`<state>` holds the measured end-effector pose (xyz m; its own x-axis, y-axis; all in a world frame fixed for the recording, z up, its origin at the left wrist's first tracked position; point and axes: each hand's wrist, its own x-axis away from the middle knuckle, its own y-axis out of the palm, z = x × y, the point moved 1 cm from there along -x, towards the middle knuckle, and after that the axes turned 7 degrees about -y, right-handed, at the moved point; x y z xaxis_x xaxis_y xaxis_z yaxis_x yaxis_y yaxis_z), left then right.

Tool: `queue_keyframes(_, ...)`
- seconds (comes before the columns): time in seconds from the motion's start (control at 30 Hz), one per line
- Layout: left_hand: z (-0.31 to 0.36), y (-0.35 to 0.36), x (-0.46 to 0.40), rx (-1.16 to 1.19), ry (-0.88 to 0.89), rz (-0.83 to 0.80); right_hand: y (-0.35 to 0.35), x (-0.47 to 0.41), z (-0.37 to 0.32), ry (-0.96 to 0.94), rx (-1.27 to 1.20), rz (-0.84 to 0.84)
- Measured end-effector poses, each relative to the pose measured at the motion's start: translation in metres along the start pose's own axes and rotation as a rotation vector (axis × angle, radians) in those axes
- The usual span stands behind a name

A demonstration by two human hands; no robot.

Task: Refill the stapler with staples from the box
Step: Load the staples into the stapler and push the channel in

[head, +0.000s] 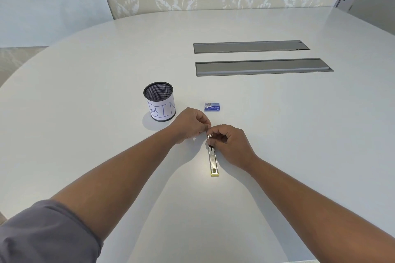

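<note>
A stapler (213, 160) lies flat on the white table (277, 134), swung open so its metal channel faces up and its yellow-green end points toward me. My right hand (230, 145) pinches the stapler's far end. My left hand (190, 125) meets it there, fingertips pinched together at the same spot; what they hold is too small to tell. The small blue staple box (212, 107) sits closed just beyond the hands, untouched.
A black mesh cup (159, 101) with a paper label reading BIN stands to the left of the box. Two long grey cable hatches (263, 67) are set into the table further back on the right.
</note>
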<state>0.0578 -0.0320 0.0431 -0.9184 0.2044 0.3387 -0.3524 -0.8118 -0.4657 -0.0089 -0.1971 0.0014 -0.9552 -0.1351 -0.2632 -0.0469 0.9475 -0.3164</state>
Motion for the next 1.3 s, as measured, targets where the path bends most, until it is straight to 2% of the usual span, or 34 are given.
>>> queue_keyframes(0.5, -0.007, 0.0018, -0.0016, -0.061, 0.032, 0.054, -0.0012, 0.0012, -0.004, -0.031, 0.071, 0.045)
queue_keyframes(0.9, -0.0028, 0.002, -0.0024, -0.01, -0.074, -0.041, -0.0018, 0.0007, -0.0037, -0.029, 0.082, 0.048)
queue_keyframes(1.3, -0.0086, 0.006, -0.0038, 0.019, -0.064, 0.021, -0.0009, 0.0016, -0.0059, -0.035, 0.073, 0.047)
